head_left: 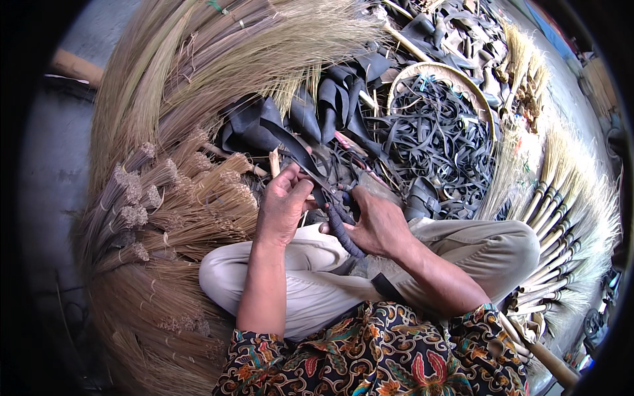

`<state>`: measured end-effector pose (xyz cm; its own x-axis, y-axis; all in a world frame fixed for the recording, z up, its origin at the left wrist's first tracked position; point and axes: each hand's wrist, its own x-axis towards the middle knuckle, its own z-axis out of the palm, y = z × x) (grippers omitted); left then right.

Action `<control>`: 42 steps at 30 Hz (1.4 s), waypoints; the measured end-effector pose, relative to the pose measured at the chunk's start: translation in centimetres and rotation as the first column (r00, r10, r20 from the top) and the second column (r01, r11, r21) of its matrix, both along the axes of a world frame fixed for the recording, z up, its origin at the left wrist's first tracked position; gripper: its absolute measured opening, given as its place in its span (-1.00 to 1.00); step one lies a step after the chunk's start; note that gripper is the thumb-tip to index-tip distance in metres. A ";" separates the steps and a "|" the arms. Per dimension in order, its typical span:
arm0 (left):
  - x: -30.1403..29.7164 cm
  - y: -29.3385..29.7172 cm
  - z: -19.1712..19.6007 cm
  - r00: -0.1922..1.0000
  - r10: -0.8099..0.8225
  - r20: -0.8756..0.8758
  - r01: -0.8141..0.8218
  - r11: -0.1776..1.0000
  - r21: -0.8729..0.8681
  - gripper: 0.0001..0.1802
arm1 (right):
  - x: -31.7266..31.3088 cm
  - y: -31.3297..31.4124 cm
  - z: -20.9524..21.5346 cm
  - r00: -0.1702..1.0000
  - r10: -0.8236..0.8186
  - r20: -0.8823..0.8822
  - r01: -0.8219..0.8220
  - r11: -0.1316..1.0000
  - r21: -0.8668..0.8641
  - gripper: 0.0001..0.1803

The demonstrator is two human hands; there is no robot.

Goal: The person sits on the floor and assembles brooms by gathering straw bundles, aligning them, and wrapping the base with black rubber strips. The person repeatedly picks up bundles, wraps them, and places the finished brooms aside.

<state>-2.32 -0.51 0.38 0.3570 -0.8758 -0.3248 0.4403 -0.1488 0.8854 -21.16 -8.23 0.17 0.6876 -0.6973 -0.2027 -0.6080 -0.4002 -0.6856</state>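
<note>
Scissors at a black strip, above crossed legs in pale trousers.
The left hand reaches almost straight forward, thumb and fingertips pinching the strip beside the blades; the right hand slants in from the right, fingers curled round the handles, the visible one curved and thickly wrapped in dark cord. The strip, smooth, matt and rubbery, runs forward toward curled rubber sheets. Thin strips tangle in a round woven tray; feathery grass bundles lie left, brooms right.
</note>
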 end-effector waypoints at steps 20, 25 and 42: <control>-0.3 -0.4 -0.3 1.000 0.025 -0.006 -0.025 1.000 0.005 -0.49 | -0.2 -0.4 0.9 0.996 0.003 -0.085 0.003 0.997 0.073 -0.25; 0.9 -0.6 -0.2 0.994 0.104 0.022 -0.103 0.994 -0.036 -0.49 | -0.2 0.0 0.9 0.997 0.031 -0.074 -0.024 0.995 0.097 -0.27; 0.7 -0.5 -0.7 0.992 0.110 0.055 -0.107 0.993 -0.045 -0.51 | 0.4 0.2 0.7 0.997 0.032 -0.063 -0.027 0.997 0.069 -0.28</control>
